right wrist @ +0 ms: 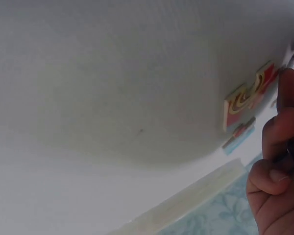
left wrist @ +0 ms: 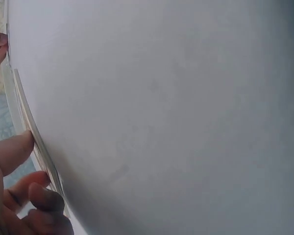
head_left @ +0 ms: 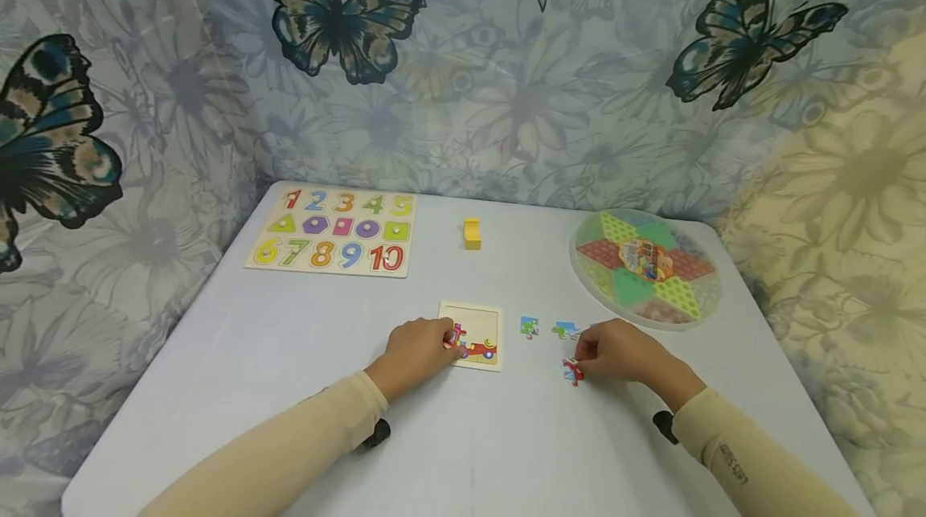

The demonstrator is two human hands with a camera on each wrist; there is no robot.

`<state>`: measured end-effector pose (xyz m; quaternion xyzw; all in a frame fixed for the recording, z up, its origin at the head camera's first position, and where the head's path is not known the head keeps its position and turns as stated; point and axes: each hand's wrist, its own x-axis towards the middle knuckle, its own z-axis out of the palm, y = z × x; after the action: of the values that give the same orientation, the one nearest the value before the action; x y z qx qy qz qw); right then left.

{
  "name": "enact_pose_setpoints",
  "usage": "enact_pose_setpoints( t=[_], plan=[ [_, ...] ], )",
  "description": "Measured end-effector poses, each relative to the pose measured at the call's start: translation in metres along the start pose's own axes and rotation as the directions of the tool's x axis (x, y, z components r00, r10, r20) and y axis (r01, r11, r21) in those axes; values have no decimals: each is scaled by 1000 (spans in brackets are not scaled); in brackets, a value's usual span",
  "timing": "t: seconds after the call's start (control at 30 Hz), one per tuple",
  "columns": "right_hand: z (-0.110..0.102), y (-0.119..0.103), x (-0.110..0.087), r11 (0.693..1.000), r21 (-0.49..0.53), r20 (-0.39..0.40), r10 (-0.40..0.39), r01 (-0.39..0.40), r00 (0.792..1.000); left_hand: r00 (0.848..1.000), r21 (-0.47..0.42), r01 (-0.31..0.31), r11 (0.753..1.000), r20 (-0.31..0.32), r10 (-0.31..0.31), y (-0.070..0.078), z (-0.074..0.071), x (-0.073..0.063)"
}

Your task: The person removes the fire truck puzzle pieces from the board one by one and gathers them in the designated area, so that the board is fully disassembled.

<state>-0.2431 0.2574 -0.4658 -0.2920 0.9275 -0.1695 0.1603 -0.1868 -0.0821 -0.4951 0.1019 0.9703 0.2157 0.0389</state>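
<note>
My left hand point(head_left: 417, 350) is at the left side of a square wooden puzzle board point(head_left: 470, 313), thumb and index finger about a red puzzle piece point(head_left: 457, 332) on it. Colourful vehicle pieces point(head_left: 481, 350) lie along the board's lower part. In the left wrist view, the thumb and curled fingers meet the board's edge point(left wrist: 39, 142). With thumb and fingertips, my right hand point(head_left: 622, 354) pinches a red and blue puzzle piece point(head_left: 573, 373) at the table. Its far side is hidden by the fingers. Near it lie two green and blue pieces point(head_left: 530, 327), one partly behind the hand.
A number board point(head_left: 333, 231) lies at the back left, a yellow block point(head_left: 472, 234) at the back middle. Right of my right hand is a round star-patterned game board point(head_left: 647, 268). Butterfly-printed cloth point(head_left: 521, 123) rises behind the white table point(head_left: 463, 445).
</note>
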Motion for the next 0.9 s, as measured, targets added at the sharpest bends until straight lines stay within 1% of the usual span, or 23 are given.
enact_pose_setpoints(
  t=[0.13, 0.23, 0.37, 0.5, 0.57, 0.67, 0.77, 0.9],
  plan=[
    [-4, -4, 5, 996, 82, 35, 23, -26, 999, 1000, 40, 15, 999, -8, -15, 2, -1, 0],
    [-6, -13, 12, 990, 131, 54, 48, -54, 997, 1000, 80, 19, 997, -24, -18, 5, -2, 1],
    [-1, -35, 30, 997, 71, 59, 5, -9, 998, 999, 134, 34, 990, -23, -32, 9, -2, 1],
    [10, -62, 58, 999, -14, 57, -36, 36, 998, 999, 191, 49, 980, -14, -47, 13, -2, 0],
    [16, -78, 73, 998, -41, 56, -37, 39, 998, 998, 218, 59, 974, -14, -57, 14, -3, 0],
    [24, -100, 95, 998, -63, 53, -20, 23, 998, 998, 238, 68, 969, -11, -67, 14, -3, 0],
    [30, -116, 110, 996, -83, 40, -13, 16, 999, 997, 231, 76, 970, -33, -71, 14, -2, -1],
    [35, -130, 121, 992, -115, 24, -50, 52, 998, 995, 225, 76, 971, -84, -59, 13, -3, -5]
  ],
)
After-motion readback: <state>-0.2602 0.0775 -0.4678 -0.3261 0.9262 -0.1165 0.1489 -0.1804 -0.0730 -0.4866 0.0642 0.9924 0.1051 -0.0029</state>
